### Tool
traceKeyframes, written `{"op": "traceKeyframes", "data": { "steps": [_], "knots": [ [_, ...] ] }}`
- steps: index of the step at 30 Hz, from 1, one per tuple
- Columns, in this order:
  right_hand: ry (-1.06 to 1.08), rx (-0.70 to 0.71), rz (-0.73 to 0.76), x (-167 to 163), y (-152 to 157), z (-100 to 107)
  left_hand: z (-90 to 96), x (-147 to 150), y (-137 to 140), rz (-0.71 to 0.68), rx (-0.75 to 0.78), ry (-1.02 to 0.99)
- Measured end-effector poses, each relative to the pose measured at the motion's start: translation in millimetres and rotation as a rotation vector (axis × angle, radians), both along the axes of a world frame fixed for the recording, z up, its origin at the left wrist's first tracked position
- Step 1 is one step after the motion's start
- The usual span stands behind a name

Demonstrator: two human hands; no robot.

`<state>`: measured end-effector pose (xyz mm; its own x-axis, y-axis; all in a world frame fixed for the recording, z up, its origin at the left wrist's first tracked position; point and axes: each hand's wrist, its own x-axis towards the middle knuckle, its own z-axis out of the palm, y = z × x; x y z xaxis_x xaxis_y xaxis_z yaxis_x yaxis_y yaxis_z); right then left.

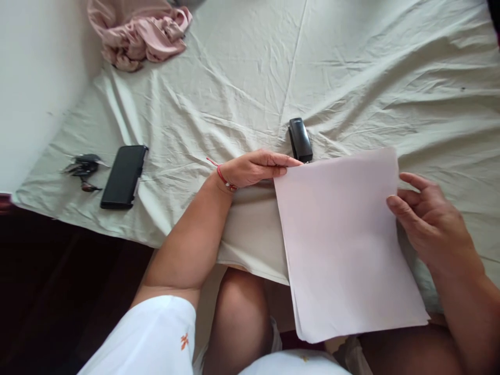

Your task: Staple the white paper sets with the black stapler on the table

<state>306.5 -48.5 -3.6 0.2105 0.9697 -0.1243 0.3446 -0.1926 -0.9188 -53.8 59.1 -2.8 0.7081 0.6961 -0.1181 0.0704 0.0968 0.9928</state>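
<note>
- The stack of white paper (346,245) lies at 4 o'clock from the middle of the view, its far part over the pale cloth (234,99) and its near part jutting past the cloth's front edge, above the person's lap.
- More than one sheet shows where the edges part slightly, at the stack's 7 o'clock corner.
- The left hand (258,167) comes in at the stack's 10 o'clock and grips that corner between thumb and forefinger, the forefinger reaching along the far edge.
- The right hand (427,221) sits between 2 and 3 o'clock of the stack, thumb tip on the edge, the other fingers loosely curved beside it; whether it pinches the paper I cannot tell.
- A black stapler (300,139) rests at 11 o'clock from the stack, its near end just beside the left forefinger; whether they touch is unclear.
- A red thread bracelet (225,178) circles the left wrist.
- Well off between 9 and 10 o'clock from the stack lies a dark phone (124,177), and just beyond it, at the phone's 9 o'clock, a small dark bundle (85,166), too blurred to name.
- Crumpled pink fabric (144,36) lies farther away, between 10 and 11 o'clock from the stack.
</note>
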Motion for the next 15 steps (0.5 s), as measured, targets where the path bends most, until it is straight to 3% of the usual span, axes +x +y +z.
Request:
{"op": "traceKeyframes", "data": {
  "steps": [3, 6, 11, 15],
  "knots": [
    [0.241, -0.176, 0.071, 2.5, -7.4, 5.5, -1.7, 6.4, -1.1, -0.043, 0.017, -0.018],
    [0.313, -0.276, 0.069, 0.2, -15.0, 10.3, -1.7, 14.8, -1.8, -0.118, 0.126, 0.079],
    [0.265, -0.226, -0.013, -7.4, -15.1, 12.2, 4.5, 29.4, -9.8, -0.117, 0.372, 0.235],
    [0.218, -0.209, 0.032, -7.6, -11.3, 9.1, 7.4, 38.8, -15.0, -0.053, 0.444, 0.342]
  ]
}}
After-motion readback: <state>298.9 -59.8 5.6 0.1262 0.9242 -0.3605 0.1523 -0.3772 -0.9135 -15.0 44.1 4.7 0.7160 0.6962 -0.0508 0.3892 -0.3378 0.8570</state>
